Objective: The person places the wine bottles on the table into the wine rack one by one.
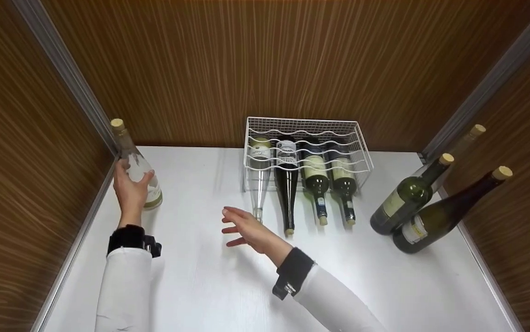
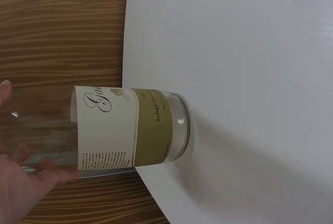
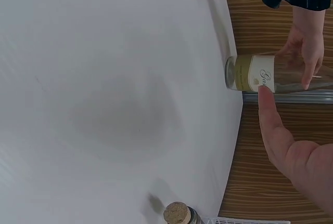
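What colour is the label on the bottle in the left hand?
Cream above, olive-gold band below; the label shows best in the left wrist view.

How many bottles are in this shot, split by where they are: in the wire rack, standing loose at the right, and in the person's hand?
Lying in the wire rack: 4 bottles (one clear, three dark)
Standing at the right: 3 bottles
Held upright by the left hand: 1 clear bottle
Total: 8 bottles

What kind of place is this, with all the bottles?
Probably a staged storage nook or cabinet for wine: a white shelf boxed in by wood-grain walls, a wire rack holding four bottles lying down, and the left hand gripping a clear bottle.
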Action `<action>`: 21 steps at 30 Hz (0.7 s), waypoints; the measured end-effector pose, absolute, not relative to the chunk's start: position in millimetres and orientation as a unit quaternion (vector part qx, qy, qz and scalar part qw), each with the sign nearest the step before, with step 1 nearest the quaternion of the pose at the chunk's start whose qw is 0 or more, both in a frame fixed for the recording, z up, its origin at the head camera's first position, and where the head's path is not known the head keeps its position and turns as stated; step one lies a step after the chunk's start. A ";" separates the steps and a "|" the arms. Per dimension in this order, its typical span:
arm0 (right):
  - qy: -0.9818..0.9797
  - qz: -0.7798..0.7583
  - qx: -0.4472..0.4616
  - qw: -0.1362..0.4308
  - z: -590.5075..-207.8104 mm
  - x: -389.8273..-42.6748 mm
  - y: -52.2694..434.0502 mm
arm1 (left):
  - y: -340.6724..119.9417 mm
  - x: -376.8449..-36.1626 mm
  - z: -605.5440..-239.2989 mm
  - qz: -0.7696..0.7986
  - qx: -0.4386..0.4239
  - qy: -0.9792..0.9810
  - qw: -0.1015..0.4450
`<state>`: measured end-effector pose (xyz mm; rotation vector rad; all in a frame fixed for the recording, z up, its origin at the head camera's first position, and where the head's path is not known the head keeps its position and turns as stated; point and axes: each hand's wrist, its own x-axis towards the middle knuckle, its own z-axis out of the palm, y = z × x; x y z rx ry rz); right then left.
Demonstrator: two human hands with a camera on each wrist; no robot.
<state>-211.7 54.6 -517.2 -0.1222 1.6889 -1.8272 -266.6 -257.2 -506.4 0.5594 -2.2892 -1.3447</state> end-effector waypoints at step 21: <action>0.628 -0.705 -0.045 0.326 -513.0 -207.9 59.4 | -215.4 -250.4 -512.0 -0.443 0.096 -0.845 0.283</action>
